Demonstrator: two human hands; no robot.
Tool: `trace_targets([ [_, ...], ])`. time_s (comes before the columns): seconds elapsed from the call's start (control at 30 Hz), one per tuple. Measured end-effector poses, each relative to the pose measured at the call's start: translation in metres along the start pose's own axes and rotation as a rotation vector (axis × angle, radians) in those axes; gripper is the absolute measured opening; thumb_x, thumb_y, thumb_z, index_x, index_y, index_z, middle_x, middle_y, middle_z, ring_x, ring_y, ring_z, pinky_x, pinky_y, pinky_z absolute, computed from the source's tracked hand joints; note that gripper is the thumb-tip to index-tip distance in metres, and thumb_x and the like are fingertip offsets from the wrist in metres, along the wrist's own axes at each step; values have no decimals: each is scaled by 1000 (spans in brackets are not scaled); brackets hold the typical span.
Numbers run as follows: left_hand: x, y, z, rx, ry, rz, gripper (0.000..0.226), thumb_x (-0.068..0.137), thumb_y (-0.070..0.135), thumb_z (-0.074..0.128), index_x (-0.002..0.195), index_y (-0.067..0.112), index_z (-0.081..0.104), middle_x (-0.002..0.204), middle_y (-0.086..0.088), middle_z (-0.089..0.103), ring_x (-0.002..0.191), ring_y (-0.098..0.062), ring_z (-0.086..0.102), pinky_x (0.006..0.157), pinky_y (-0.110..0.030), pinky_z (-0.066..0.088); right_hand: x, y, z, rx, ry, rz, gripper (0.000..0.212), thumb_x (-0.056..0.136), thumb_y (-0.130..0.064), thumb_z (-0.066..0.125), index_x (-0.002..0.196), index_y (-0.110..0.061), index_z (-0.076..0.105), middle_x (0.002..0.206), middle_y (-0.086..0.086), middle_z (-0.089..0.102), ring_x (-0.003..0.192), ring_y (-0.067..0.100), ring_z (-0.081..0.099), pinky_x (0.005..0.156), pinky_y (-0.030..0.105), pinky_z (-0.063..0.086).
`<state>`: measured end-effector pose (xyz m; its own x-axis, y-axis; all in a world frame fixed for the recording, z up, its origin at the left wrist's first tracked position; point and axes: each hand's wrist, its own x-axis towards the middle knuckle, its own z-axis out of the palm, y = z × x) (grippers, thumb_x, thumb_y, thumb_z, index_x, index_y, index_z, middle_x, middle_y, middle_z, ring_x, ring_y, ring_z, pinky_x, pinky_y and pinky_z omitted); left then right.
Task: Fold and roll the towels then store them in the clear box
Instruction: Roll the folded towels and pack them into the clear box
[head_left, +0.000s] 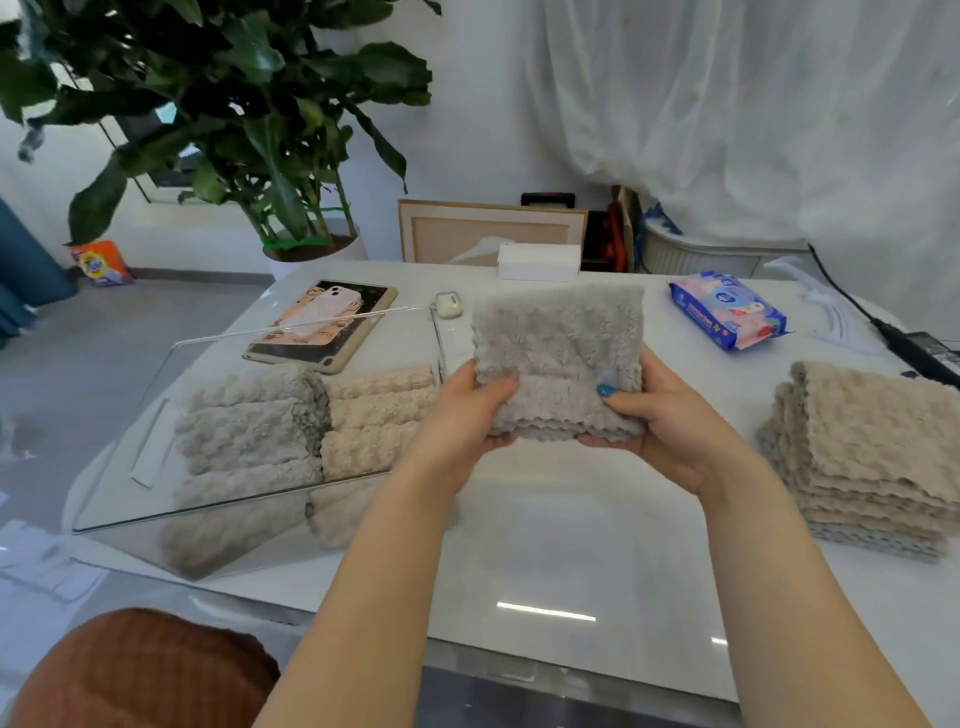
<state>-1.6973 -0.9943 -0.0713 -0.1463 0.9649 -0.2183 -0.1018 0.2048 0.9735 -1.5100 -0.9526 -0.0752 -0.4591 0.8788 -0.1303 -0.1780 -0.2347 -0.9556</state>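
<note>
A folded grey fluffy towel (558, 338) is held up above the middle of the white table. My left hand (462, 415) grips its lower left edge, thumb on top. Gripping the lower right edge is my right hand (657, 421). The clear box (156, 447) stands at the left of the table and holds rolled towels: grey rolls (244, 431) on its left side and beige rolls (376, 421) on its right side. A stack of flat beige towels (872, 457) lies at the right edge of the table.
A tablet with a phone on it (322, 325), a small earbud case (448, 304), a white box (538, 261) and a pack of wipes (727, 309) lie at the back of the table (545, 545). A potted plant (291, 156) stands behind. A rust cushion (140, 670) sits at bottom left.
</note>
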Motion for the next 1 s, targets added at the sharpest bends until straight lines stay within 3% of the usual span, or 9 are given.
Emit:
trace_targets([
  [0.17,-29,35,-61,78,-50,246,27,93,11,57,113,28,56,112,4,70,99,-14,68,85,-34,55,0,-18,44,-89,-235,75,42,88,-22,52,129,-27,48,118,4,68,99,38,67,88,52,52],
  [0.27,-43,45,-108,235,-120,192,29,90,27,59,114,42,53,109,12,70,101,-21,67,89,-42,52,10,-25,80,-156,-342,71,35,96,-9,45,127,-24,49,112,3,70,84,30,70,65,42,59],
  [0.33,-47,46,-138,132,-90,187,36,91,21,56,122,39,52,106,9,71,95,-28,66,80,-43,53,23,-22,108,-69,-380,68,40,95,1,41,126,-22,50,110,7,69,67,28,69,56,38,58],
  [0.4,-48,46,-167,-54,-50,205,37,92,10,48,127,24,52,91,3,73,66,-18,66,52,-28,55,40,-15,135,86,-432,109,39,93,8,34,120,-13,53,102,16,69,51,30,63,52,37,57],
  [0.47,-51,48,-192,-140,-42,213,28,84,14,52,106,16,67,68,-1,68,44,-10,55,39,-20,47,54,-9,158,157,-520,139,39,90,14,27,110,-3,56,90,24,68,44,29,59,53,36,57],
  [0.57,-51,57,-228,-130,-111,200,15,66,17,59,68,18,74,67,-4,66,48,-13,58,41,-22,50,81,2,186,240,-560,180,49,87,17,22,91,-3,66,92,22,66,61,30,67,60,40,59],
  [0.7,-32,57,-275,-89,-100,25,24,79,5,44,73,6,67,84,-14,66,66,-24,65,52,-33,57,110,13,206,224,-599,342,25,81,4,33,85,-7,55,100,20,56,70,32,61,60,37,57],
  [0.87,-15,47,-308,725,-193,-214,23,62,38,76,72,19,68,83,-6,62,72,-12,60,72,-32,57,137,40,234,-428,-615,406,14,90,-2,49,82,-11,57,86,2,57,72,15,55,66,28,54],
  [1.0,-4,41,-297,1368,-202,-278,20,76,25,77,76,19,58,72,7,60,66,-10,59,58,-21,46,147,72,257,-925,-631,383,29,85,7,48,78,-18,60,104,4,51,85,14,54,84,35,54],
])
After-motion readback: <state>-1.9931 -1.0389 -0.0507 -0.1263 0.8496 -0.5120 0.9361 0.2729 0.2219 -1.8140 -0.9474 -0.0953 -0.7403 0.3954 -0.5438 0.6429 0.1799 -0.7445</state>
